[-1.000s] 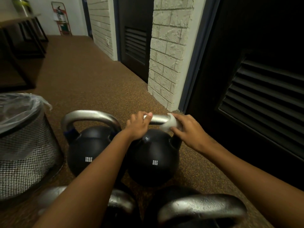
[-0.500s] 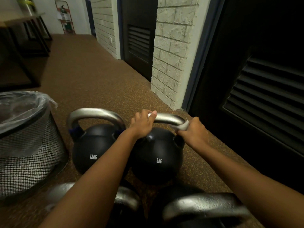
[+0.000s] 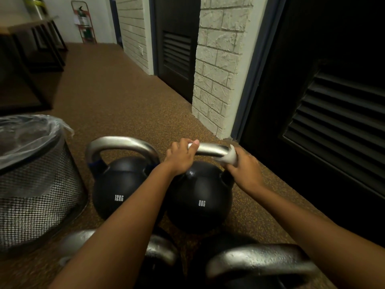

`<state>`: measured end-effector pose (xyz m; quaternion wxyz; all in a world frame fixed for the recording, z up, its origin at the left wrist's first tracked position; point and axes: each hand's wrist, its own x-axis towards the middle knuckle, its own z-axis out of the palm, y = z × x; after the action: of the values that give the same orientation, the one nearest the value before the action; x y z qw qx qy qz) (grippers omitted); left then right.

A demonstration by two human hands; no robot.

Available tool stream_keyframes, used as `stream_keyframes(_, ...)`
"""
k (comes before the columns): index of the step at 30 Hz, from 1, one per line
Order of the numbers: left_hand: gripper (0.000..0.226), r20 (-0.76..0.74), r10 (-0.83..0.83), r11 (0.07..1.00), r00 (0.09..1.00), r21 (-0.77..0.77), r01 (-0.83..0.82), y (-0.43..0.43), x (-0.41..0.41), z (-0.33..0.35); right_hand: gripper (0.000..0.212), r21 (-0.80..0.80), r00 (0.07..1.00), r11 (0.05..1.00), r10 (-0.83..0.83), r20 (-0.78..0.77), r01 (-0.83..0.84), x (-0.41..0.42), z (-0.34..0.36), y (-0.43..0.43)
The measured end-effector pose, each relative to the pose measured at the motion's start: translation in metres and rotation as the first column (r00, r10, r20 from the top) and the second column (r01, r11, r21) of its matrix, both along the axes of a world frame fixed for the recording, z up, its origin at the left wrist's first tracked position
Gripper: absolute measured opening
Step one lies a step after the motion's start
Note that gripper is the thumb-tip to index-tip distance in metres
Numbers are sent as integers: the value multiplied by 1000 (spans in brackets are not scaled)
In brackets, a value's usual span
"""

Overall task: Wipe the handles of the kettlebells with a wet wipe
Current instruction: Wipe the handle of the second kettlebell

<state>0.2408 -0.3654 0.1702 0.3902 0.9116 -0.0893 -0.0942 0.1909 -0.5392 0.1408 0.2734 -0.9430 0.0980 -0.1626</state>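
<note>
A black 8KG kettlebell (image 3: 199, 197) with a silver handle (image 3: 210, 149) stands on the floor in the middle. My left hand (image 3: 180, 157) grips the left end of that handle. My right hand (image 3: 244, 168) holds a white wet wipe (image 3: 230, 158) wrapped round the handle's right bend. Left of it stands a black 12KG kettlebell (image 3: 119, 187) with a silver handle (image 3: 121, 143), touched by neither hand. Two more kettlebell handles, one at the lower left (image 3: 160, 250) and one at the lower right (image 3: 260, 261), show at the bottom edge, partly hidden by my forearms.
A black mesh waste bin (image 3: 37, 197) lined with a clear bag stands at the left, close to the 12KG kettlebell. A dark louvred door (image 3: 333, 113) and a white brick pillar (image 3: 218, 65) rise on the right. Brown speckled floor (image 3: 108, 101) stretches ahead.
My right hand has slid the wipe from the top of the 8KG handle rightward and down onto its right bend. My left hand has kept its grip.
</note>
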Motion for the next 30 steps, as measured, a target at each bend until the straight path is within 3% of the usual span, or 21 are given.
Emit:
stream_keyframes(5,48,-1,0,1000,1000,3,0,0,0,0,51,259,987,963,111,-115,-78,-7,-4,-13)
stream_keyframes(8,48,8,5,1000,1000,7,-5,0,0,0,39,289,973,955,120,-196,-60,-5,-6,-14)
stream_keyframes(14,48,0,-1,1000,1000,-9,1,-1,-1,0,52,-67,996,994,82,-30,-84,8,2,-4)
stream_keyframes(18,48,1,-4,1000,1000,0,4,0,-1,0,63,-110,989,987,103,-106,-115,5,-2,-13)
stream_keyframes(21,49,3,1,1000,1000,1,-1,-1,0,-1,61,64,951,989,147,-272,-134,5,-8,-27)
stream_keyframes(24,49,5,5,1000,1000,2,-5,-1,2,-3,51,218,933,967,198,-299,-135,5,-2,-26)
stream_keyframes(30,48,-1,4,1000,1000,-6,-4,-1,2,-2,61,-163,989,976,138,-55,-146,12,11,-1)
